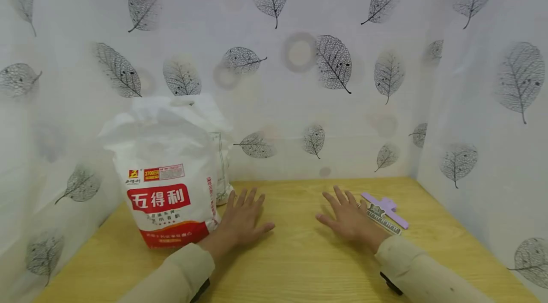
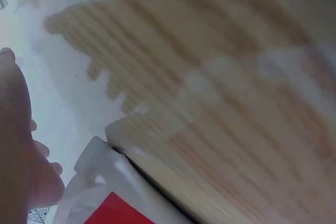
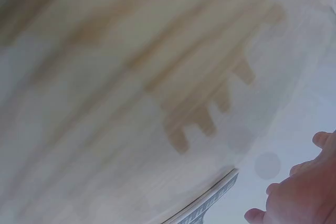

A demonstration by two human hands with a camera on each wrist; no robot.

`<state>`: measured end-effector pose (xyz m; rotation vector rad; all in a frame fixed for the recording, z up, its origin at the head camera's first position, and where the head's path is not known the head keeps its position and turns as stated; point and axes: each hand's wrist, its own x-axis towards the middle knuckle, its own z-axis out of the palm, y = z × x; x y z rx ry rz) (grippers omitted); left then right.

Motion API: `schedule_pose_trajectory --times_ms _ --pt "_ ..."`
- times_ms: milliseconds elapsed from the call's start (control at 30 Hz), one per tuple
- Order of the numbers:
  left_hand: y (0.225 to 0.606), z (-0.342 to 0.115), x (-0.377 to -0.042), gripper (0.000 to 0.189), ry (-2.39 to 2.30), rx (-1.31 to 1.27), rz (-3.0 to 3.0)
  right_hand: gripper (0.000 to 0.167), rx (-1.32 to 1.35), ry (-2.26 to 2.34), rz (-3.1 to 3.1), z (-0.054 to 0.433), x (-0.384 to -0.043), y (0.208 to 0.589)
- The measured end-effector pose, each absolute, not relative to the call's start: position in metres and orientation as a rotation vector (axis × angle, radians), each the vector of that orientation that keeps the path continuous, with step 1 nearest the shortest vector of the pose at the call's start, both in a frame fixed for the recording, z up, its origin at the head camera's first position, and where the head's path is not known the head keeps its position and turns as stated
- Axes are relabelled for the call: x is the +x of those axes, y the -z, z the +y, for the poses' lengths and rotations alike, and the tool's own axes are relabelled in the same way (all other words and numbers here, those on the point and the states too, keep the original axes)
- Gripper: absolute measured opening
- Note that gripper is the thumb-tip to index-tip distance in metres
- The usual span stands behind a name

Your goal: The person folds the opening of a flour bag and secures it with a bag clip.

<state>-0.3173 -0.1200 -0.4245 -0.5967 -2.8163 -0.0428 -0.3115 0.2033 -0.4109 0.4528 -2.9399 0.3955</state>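
Fingers spread, my left hand (image 1: 240,221) is held palm down over the wooden table, close beside a white flour bag (image 1: 171,151) with red labels. In the left wrist view, the left hand (image 2: 21,145) shows at the left edge, with part of the bag (image 2: 123,211) below. My right hand (image 1: 348,215), likewise spread and holding nothing, is near a patterned silvery bag clip (image 1: 383,219) and a purple bag clip (image 1: 387,208). The right wrist view catches the right hand (image 3: 304,192) at lower right and the patterned clip (image 3: 207,203).
Behind the flour bag stands a second whitish bag (image 1: 222,165), mostly hidden. A leaf-printed white curtain (image 1: 274,112) borders the back and sides of the wooden table (image 1: 295,265).
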Motion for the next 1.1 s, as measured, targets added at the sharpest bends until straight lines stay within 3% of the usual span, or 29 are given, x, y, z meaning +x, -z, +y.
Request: schedule_pose_trajectory --times_ms 1100 --pt "0.409 -0.127 -0.299 0.078 0.094 -0.734 -2.727 0.078 0.548 -0.374 -2.899 0.144 -0.322 0.411"
